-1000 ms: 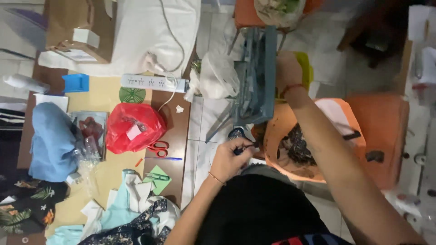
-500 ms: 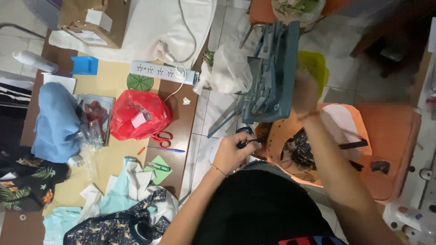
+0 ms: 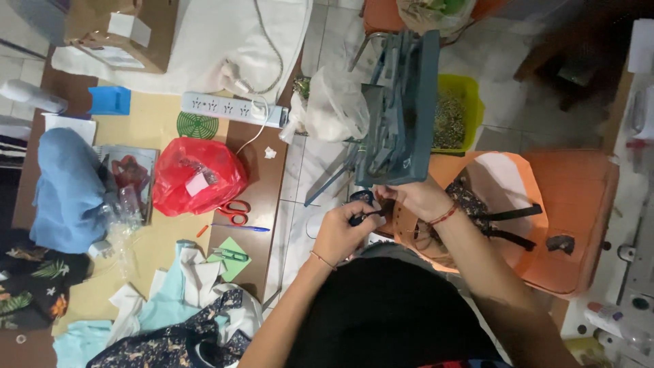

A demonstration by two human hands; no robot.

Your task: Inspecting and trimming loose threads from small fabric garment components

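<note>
Brown table (image 3: 255,170) on the left is carrying a red plastic bag (image 3: 194,180) and orange scissors (image 3: 235,211). Both hands are meeting over the lap, just under the grey-blue metal press (image 3: 398,116), whose long side is running away from the person. Left hand (image 3: 340,232) is pinching a small dark piece (image 3: 360,208). Right hand (image 3: 415,197) is touching it, fingers curled; its grip is unclear.

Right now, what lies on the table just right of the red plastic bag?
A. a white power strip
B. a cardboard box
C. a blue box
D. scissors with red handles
D: the scissors with red handles lie beside the red plastic bag on the table.
</note>
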